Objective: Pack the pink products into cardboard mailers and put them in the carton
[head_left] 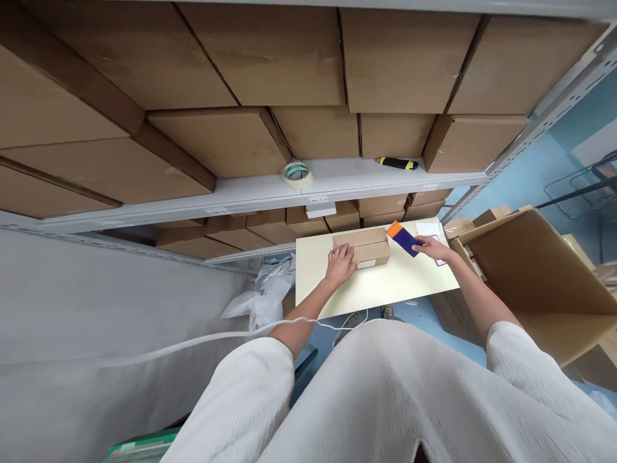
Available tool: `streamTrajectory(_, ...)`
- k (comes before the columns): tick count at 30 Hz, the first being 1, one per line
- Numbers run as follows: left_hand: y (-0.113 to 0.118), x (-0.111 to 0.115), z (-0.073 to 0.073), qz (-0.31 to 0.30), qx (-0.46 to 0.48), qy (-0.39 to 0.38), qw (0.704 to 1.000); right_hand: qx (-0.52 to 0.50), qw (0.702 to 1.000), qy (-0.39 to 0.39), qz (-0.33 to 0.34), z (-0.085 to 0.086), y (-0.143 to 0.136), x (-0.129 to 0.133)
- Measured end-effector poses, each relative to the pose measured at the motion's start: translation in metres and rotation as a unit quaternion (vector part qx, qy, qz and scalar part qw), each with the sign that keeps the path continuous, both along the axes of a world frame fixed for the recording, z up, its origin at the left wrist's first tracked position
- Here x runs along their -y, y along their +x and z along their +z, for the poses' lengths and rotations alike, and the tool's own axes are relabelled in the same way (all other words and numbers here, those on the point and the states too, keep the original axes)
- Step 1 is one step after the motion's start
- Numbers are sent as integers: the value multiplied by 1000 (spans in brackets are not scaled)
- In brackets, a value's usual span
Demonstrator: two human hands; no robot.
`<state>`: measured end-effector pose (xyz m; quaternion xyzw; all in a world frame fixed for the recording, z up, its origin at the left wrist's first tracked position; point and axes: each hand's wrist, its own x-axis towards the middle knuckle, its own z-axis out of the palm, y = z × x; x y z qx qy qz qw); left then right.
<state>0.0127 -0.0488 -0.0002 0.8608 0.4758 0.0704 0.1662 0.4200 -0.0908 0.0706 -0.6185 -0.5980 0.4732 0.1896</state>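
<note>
A small closed cardboard box (373, 243) lies on the pale board (376, 289), a white label on its near side. My left hand (341, 262) grips the box at its left end, fingers bent over the top and thumb toward the near side. Between the thumb and fingers of my right hand (428, 247) is a flat dark blue packet with an orange end (403, 239). That orange end points toward the box's right end. Partly behind my right hand lies a flat pink-edged thing (440, 262), too covered to name.
Big cardboard boxes (294, 58) fill the shelf above. On its ledge (337, 172) sit a tape roll (297, 175) and a black-yellow utility knife (398, 163). A large open carton (544, 257) stands right. White plastic bags (270, 289) lie left; a white cable (207, 337) crosses before me.
</note>
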Motion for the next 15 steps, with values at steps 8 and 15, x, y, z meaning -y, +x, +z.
streamTrajectory(8,-4,-2,2,-2,25,-17,1000,-126,966,-138,179,46,-71,-83)
streamTrajectory(15,-8,0,5,-12,44,-17,999,-79,953,-223,192,44,-99,-124)
